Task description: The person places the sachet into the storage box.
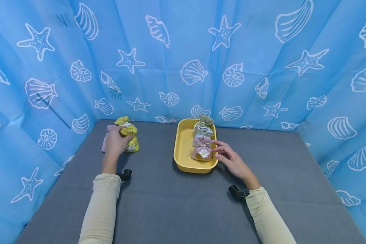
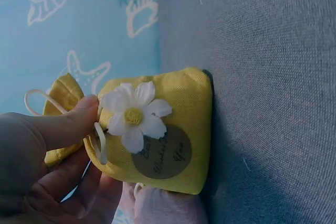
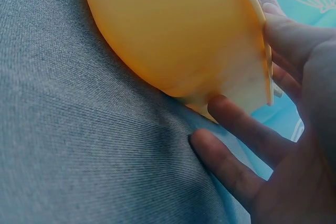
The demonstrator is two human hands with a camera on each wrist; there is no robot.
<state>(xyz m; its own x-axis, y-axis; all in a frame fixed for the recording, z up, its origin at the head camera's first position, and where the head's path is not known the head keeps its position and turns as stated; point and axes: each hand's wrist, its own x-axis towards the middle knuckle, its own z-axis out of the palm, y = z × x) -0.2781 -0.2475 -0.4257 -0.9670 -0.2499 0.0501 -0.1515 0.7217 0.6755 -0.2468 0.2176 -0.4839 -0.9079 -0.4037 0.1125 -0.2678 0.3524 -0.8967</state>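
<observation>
My left hand [image 1: 115, 142] pinches the gathered neck of a yellow drawstring pouch [image 2: 184, 98] between thumb and fingers. This pouch bears a white flower and a round brown label, and its base is at the grey tabletop. Beside it is a pale pink pouch [image 1: 104, 145], partly hidden by the hand. More yellow cloth [image 1: 121, 120] shows behind; whether it is another pouch I cannot tell. On the right, my right hand [image 1: 233, 163] touches the right rim of a yellow tray [image 1: 183, 165] with fairly straight, spread fingers. A dusty pink pouch [image 1: 198, 155] with a white flower lies inside the tray.
Behind the dusty pink pouch, a whitish pouch [image 1: 203, 131] and a grey-green pouch [image 1: 206, 119] line the tray's right side. The grey tabletop [image 1: 177, 210] meets a blue shell-patterned curtain [image 1: 177, 51] at the back and sides. Black wrist mounts [image 1: 238, 191] sit near both sleeves.
</observation>
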